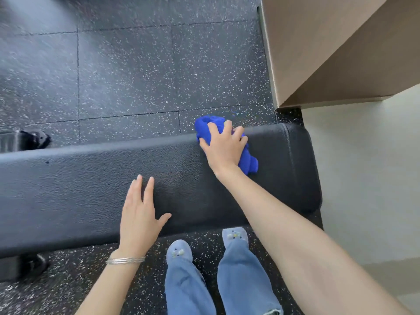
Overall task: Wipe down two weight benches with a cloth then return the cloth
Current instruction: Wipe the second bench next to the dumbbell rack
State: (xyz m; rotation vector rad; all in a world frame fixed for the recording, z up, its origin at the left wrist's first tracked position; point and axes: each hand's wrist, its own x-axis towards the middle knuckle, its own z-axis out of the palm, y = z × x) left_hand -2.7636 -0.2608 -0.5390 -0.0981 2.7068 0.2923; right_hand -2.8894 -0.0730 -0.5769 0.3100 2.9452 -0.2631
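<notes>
A crumpled blue cloth (204, 126) is gripped by the right hand (223, 148) on a black padded bench (79, 178). At its eight o'clock the left hand (138, 217) is spread open.

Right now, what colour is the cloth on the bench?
Bright blue. The cloth, bunched under the right hand, shows best in the head view.

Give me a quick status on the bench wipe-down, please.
Right hand grips blue cloth, at weight bench pad far edge, near its right end. Left hand open, over pad. Nothing seen in the way.
</notes>
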